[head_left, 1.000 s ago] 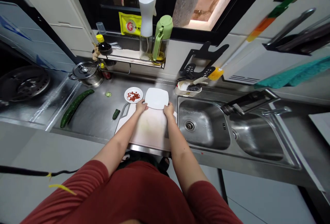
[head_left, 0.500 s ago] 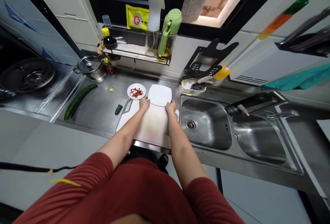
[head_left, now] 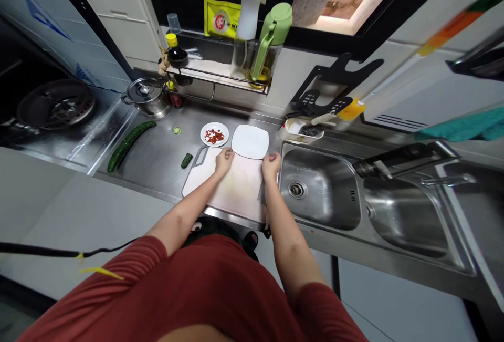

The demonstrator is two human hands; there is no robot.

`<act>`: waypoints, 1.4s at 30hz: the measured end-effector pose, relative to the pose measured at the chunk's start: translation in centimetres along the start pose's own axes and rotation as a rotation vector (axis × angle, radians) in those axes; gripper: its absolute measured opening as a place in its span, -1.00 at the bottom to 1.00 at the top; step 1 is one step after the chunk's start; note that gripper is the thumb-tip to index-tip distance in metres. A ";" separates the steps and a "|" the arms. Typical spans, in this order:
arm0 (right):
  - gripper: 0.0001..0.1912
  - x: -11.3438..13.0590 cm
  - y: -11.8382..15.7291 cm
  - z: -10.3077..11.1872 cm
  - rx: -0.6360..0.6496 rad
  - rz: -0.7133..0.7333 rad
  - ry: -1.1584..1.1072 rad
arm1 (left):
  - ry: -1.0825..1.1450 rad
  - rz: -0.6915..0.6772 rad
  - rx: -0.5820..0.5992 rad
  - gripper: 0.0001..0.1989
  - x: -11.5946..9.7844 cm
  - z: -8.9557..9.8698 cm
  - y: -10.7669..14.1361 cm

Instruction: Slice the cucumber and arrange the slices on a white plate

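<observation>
A red shirt (head_left: 189, 284) fills the bottom of the view, and two bare arms reach out from its sleeves. The left hand (head_left: 224, 161) and the right hand (head_left: 271, 166) are both on a white plastic cutting board (head_left: 236, 189), near its far end. The right hand is at the board's right edge. The fingers (head_left: 229, 154) of both hands bend down and point away from the person. I cannot tell if they grip the board or only rest on it.

A white square plate (head_left: 250, 141) lies straight ahead of the fingers, at the far end of the board and between the two hands. Both hands look about as near to it, one by each front corner. A square has no long way. The board's long way is hard to tell from here.

Just left of the square plate sits a small round plate (head_left: 208, 127) with chopped red chili (head_left: 214, 136) on it. On the steel counter (head_left: 157, 171) to the left lie a short cucumber piece (head_left: 187, 160), a thin cucumber slice (head_left: 177, 130) and a long whole cucumber (head_left: 128, 146). A steel sink (head_left: 318, 189) is to the right. Farther back stand a steel pot (head_left: 145, 97) and a green oil bottle (head_left: 271, 42).
</observation>
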State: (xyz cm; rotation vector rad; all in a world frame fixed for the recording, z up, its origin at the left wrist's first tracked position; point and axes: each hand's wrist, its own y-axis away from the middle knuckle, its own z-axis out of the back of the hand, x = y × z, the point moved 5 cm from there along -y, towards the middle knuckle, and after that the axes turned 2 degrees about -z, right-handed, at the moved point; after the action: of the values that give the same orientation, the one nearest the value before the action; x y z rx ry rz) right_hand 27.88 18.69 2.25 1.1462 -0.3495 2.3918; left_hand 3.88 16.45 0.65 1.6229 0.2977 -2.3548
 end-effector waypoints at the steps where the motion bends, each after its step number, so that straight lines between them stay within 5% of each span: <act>1: -0.54 -0.2 0.8 0.7 0.005 0.024 -0.024 | 0.039 -0.006 -0.004 -0.71 0.0 0.3 0.5; 5: -0.56 -1.5 4.3 3.9 -0.008 0.105 -0.054 | 0.134 -0.027 -0.033 -0.69 -0.5 2.0 2.3; 10: -0.55 -4.1 8.6 7.5 0.035 0.120 0.085 | 0.050 -0.090 -0.191 -0.69 -1.2 6.6 3.6; 15: -0.52 -5.6 11.6 9.4 0.183 0.024 0.307 | -0.312 -0.111 -0.408 -0.73 -1.3 12.9 4.5; 20: -0.49 -5.7 12.4 9.8 0.305 -0.061 0.517 | -0.666 0.121 -0.457 -0.66 -0.2 17.3 4.4; 34: -0.42 -5.3 12.2 9.7 0.413 -0.130 0.627 | -0.782 0.202 -0.214 -0.58 2.7 18.1 2.7; 42: -0.43 -5.3 12.1 9.5 0.423 -0.134 0.636 | -0.760 0.179 -0.191 -0.66 2.5 18.3 2.5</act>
State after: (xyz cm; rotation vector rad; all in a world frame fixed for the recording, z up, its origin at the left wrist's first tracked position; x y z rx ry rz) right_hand 30.98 2.76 3.62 0.4752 0.4429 2.6098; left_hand -12.22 8.09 4.73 0.5650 0.1927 -2.4973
